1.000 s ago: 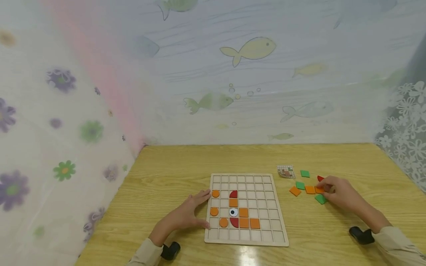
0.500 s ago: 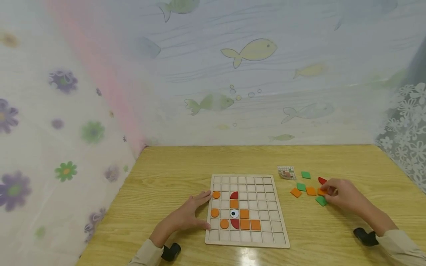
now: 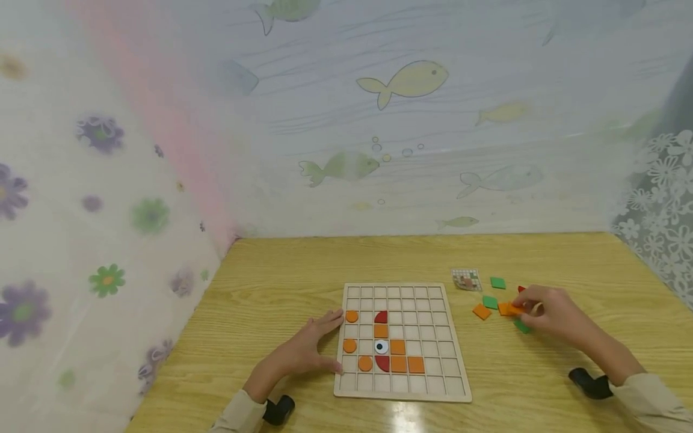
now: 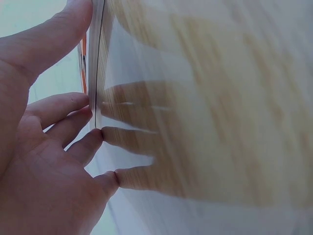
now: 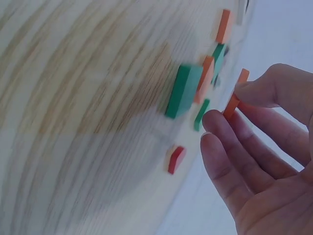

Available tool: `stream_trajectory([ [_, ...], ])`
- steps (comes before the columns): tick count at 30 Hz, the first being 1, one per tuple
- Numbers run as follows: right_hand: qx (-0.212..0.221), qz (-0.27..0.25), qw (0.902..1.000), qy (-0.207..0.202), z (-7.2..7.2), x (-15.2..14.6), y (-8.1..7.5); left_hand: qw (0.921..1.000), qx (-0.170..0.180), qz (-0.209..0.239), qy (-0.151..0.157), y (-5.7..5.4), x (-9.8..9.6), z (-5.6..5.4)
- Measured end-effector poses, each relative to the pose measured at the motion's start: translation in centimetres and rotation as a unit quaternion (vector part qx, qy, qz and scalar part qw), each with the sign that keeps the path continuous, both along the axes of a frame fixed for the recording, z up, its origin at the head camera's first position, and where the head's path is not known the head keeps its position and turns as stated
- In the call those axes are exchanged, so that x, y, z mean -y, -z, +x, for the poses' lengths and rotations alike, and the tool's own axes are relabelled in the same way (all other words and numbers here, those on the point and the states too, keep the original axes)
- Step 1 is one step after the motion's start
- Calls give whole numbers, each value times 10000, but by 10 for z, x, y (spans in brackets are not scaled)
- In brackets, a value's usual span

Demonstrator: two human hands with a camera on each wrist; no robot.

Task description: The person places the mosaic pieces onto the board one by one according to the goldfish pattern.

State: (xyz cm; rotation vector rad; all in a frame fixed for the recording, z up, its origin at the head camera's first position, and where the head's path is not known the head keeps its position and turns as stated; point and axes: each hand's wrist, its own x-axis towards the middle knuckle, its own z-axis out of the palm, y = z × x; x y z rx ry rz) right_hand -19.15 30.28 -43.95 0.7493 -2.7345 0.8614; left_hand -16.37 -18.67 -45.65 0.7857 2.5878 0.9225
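Observation:
Between thumb and fingertips, my right hand [image 3: 554, 314] pinches an orange square tile [image 5: 233, 102]; the right wrist view shows it raised off the table. Below and around it lie a red quarter-round tile [image 5: 177, 159], a green tile [image 5: 184, 92] and another orange tile [image 5: 205, 78]. My left hand [image 3: 304, 350] rests with extended fingers along the left edge of the wooden grid board [image 3: 409, 317], thumb near its lower corner. On the board sit orange discs [image 3: 349, 346], red quarter-rounds [image 3: 381, 317], several orange squares [image 3: 415, 364] and an eye piece [image 3: 381, 346].
A small pattern card [image 3: 466, 279] lies beyond the board's right side. Near it are loose green tiles [image 3: 498, 282] and an orange tile [image 3: 482, 311]. The wooden table [image 3: 287, 264] meets a fish-printed wall [image 3: 411, 198] at the back.
My right hand has picked up the orange square tile and moved it slightly left, so it overlaps the neighbouring orange tile in the head view. The left hand stays at the board.

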Motion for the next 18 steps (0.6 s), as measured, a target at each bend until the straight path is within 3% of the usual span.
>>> stream_trajectory([
  [12, -382, -318, 9967, -638, 3, 28, -1, 9999, 61, -114, -80, -2, 0, 0],
  [18, -102, -364, 9964, -757, 6, 40, -5, 10000, 19, -41, -29, -1, 0, 0],
])
